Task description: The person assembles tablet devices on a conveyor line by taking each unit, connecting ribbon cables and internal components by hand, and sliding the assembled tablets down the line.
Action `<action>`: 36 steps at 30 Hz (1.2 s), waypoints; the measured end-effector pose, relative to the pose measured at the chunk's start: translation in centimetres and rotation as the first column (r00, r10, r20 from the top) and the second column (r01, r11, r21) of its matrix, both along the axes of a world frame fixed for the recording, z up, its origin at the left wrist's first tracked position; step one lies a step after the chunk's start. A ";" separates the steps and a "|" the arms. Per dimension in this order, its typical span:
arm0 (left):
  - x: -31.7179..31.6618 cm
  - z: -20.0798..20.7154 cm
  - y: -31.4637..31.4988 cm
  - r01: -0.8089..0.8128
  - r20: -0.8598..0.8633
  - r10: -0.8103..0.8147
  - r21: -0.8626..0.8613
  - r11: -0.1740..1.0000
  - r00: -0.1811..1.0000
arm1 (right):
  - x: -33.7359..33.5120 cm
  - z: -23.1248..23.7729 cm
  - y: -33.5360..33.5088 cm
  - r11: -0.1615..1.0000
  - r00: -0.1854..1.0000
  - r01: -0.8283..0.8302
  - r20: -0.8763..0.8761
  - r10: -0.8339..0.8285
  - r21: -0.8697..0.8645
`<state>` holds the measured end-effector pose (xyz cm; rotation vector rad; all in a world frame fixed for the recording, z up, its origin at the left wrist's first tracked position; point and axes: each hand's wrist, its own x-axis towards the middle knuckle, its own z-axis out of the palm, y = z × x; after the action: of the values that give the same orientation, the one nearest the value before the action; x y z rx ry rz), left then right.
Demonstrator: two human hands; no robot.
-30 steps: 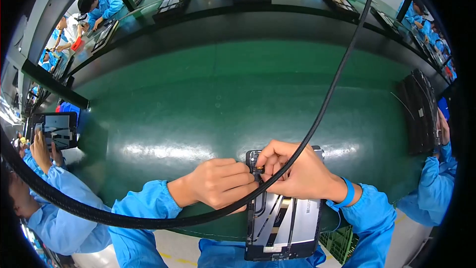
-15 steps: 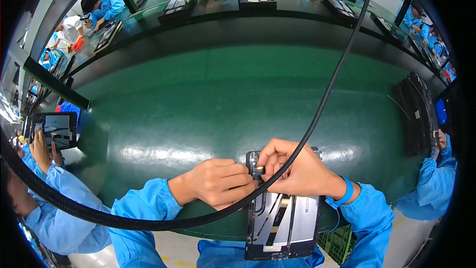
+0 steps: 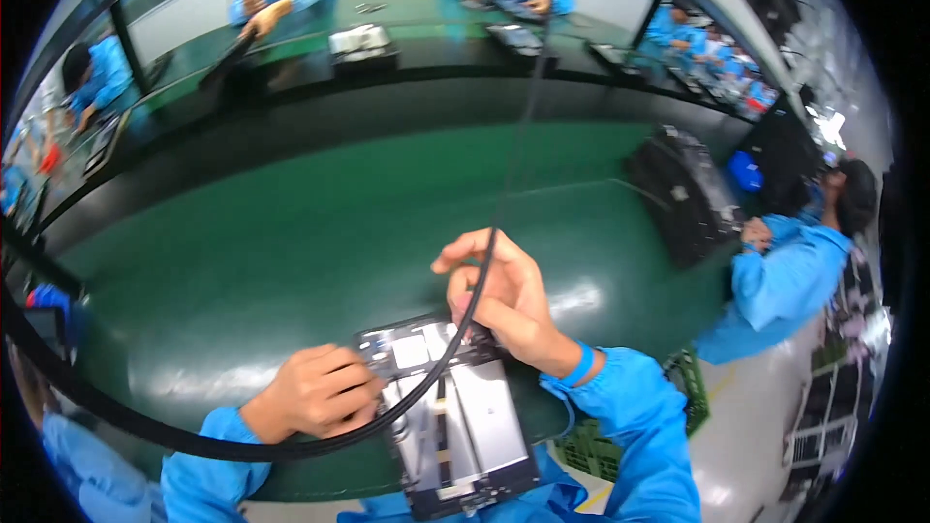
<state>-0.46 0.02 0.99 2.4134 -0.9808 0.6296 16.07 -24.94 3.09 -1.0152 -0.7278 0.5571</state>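
An opened tablet (image 3: 499,407) with silver-grey panels and dark strips leans at the table's near edge, close to my body. My left hand (image 3: 320,392) is at its upper left edge, fingers curled in; the fingertips are partly hidden, so what they grip cannot be made out. Above the tablet's upper right corner hovers my right hand (image 3: 509,305), index finger stretched away from the thumb, the others loosely bent. I make out nothing held in it, though its fingertips are blurred. A blue band (image 3: 581,365) circles my right wrist.
A thick black cable (image 3: 291,447) arcs across the view, passing before my hands. On the green table (image 3: 291,232), a black case (image 3: 678,194) stands at right beside a co-worker (image 3: 794,271). A green crate (image 3: 591,450) is below the edge. More devices (image 3: 363,46) line the far bench.
My right hand has lifted off the tablet's upper part, its pinch opening. My left hand stays by the tablet's left edge. The view has swung right, and the tablet appears more tilted.
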 end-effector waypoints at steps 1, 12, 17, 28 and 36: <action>-0.4 -0.3 0.4 -0.007 -0.018 0.006 -0.029 1.000 1.000 | 0.3 0.1 -0.5 0.998 0.998 0.059 0.011 -0.059 0.022; -7.2 -2.1 -8.6 0.472 -0.161 -0.466 -0.003 0.882 0.870 | 17.0 9.9 -23.6 0.028 0.031 0.999 0.999 -0.019 -0.030; -6.6 -3.4 -10.7 0.324 0.039 -0.353 0.312 0.893 0.935 | 21.6 10.2 -37.2 -0.368 0.656 0.684 0.752 -0.069 -0.630; 7.8 -2.0 3.3 -0.486 0.063 0.483 0.199 0.851 0.873 | 16.5 10.6 -29.7 -0.290 0.138 0.951 0.985 0.102 -0.103; 7.4 -4.0 7.3 -0.696 0.103 0.693 -0.004 0.718 0.714 | -0.2 2.1 -12.6 0.201 0.373 0.908 0.928 0.012 -0.368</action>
<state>6.95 7.31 -3.02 2.7833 -0.0478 0.9910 15.83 -37.56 5.20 -2.6329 -0.7136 -0.3780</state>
